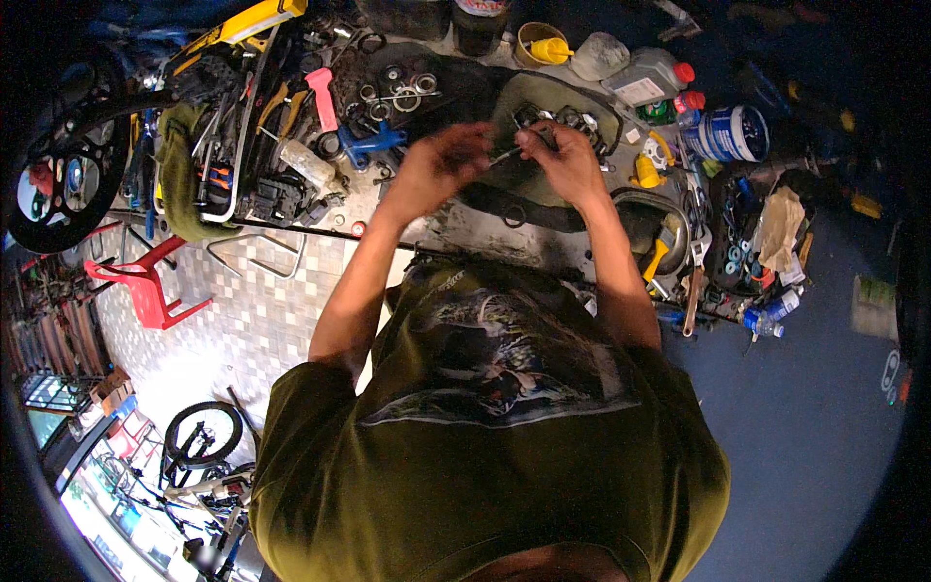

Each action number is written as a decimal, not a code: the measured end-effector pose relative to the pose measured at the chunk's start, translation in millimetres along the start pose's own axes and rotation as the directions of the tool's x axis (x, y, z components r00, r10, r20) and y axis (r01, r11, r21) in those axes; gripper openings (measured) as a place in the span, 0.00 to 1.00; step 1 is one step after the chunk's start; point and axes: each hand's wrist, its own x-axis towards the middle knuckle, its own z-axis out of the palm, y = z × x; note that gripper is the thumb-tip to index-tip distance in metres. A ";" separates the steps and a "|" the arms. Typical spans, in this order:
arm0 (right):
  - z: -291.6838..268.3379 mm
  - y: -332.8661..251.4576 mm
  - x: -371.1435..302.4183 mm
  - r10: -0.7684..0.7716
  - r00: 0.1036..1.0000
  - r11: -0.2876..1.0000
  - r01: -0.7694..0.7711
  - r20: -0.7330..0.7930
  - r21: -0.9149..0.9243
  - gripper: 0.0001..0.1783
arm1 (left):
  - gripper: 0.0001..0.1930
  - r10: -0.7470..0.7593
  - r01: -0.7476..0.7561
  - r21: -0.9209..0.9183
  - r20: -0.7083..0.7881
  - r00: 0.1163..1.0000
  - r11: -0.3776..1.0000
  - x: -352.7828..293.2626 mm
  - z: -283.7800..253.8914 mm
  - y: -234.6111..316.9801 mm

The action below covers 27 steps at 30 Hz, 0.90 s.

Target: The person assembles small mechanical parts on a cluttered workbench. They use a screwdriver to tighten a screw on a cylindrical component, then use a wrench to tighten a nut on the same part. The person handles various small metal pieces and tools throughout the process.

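Observation:
Over the workbench my right hand [564, 160] is closed in a pinch, with a thin metal rod-like tool [504, 156] sticking out from its fingertips toward the left. My left hand [441, 167] hovers just left of the tool's end, blurred by motion, so its grip is unclear. Beneath and beyond the right hand, shiny metal parts [586, 123] lie on a dark mat [603, 100]. A dark ring [514, 214] rests on the bench nearer to me. Beside the left hand is a blue tool [373, 145].
Rings and bearings [407, 99] and a pink-handled item [321, 97] lie at the far left of the bench. On the right stand a grey jug [648, 78], a white-and-blue tub [732, 134] and a metal tray [679, 221] with a yellow brush [659, 252]. A red chair [147, 286] is at left.

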 end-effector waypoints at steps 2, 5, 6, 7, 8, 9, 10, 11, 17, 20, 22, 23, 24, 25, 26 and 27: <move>0.7 3.7 1.4 0.019 0.998 0.996 -0.013 -0.063 0.086 0.14 | 0.17 0.098 -0.026 0.427 -0.149 0.984 0.904 8.6 -27.8 17.7; -4.4 -17.0 -2.3 0.065 0.989 0.985 -0.043 -0.130 0.165 0.15 | 0.15 0.245 0.135 0.756 -0.369 0.897 0.641 19.8 -76.9 11.5; -6.7 -18.7 -1.6 0.099 0.985 0.980 -0.072 -0.142 0.186 0.14 | 0.15 0.223 0.212 0.783 -0.406 0.886 0.585 22.3 -87.1 8.9; -8.4 -19.9 -1.0 0.133 0.979 0.973 -0.100 -0.153 0.208 0.13 | 0.15 0.203 0.286 0.802 -0.445 0.872 0.525 24.2 -95.8 5.9; -9.9 -19.9 -1.4 0.161 0.975 0.958 -0.117 -0.154 0.261 0.13 | 0.14 0.184 0.356 0.813 -0.480 0.857 0.461 26.3 -98.3 5.9; -11.1 -19.6 -1.8 0.188 0.970 0.940 -0.133 -0.153 0.313 0.13 | 0.15 0.187 0.366 0.813 -0.489 0.852 0.453 26.8 -99.0 5.0; -12.3 -19.7 -1.5 0.214 0.965 0.919 -0.147 -0.150 0.365 0.13 | 0.16 0.190 0.377 0.812 -0.497 0.847 0.445 26.4 -99.4 4.1; -13.2 -19.4 -1.8 0.237 0.962 0.897 -0.161 -0.140 0.411 0.13 | 0.16 0.189 0.387 0.812 -0.504 0.843 0.437 25.9 -98.6 2.9; -13.6 -19.1 -3.1 0.258 0.958 0.829 -0.152 -0.127 0.538 0.13 | 0.18 0.121 0.419 0.833 -0.488 0.865 0.363 23.7 -83.8 -2.5; -15.3 -21.2 -4.5 0.235 0.961 0.835 -0.122 -0.148 0.537 0.13 | 0.19 0.194 0.348 0.865 -0.435 0.879 0.361 21.9 -86.7 -10.0; -18.2 -18.4 -5.2 0.225 0.954 0.844 -0.090 -0.197 0.528 0.12 | 0.18 0.276 0.294 0.884 -0.403 0.873 0.362 17.2 -85.8 -11.2; -20.5 -19.0 -5.1 0.235 0.949 0.837 -0.087 -0.211 0.541 0.12 | 0.18 0.316 0.268 0.893 -0.388 0.866 0.361 14.6 -85.2 -10.9; -23.9 -20.6 -4.9 0.245 0.943 0.829 -0.084 -0.224 0.554 0.12 | 0.18 0.341 0.252 0.902 -0.374 0.863 0.351 13.4 -86.2 -10.8; -27.3 -20.4 -4.9 0.256 0.937 0.820 -0.080 -0.238 0.566 0.12 | 0.17 0.366 0.235 0.910 -0.358 0.859 0.341 12.1 -87.8 -10.6; -32.1 -18.8 -5.1 0.275 0.935 0.779 -0.081 -0.223 0.622 0.11 | 0.17 0.392 0.217 0.919 -0.342 0.854 0.329 11.5 -88.3 -8.9; -35.4 -17.6 -5.6 0.278 0.929 0.783 -0.072 -0.244 0.618 0.11 | 0.15 0.394 0.210 0.917 -0.342 0.853 0.340 11.5 -88.1 -7.5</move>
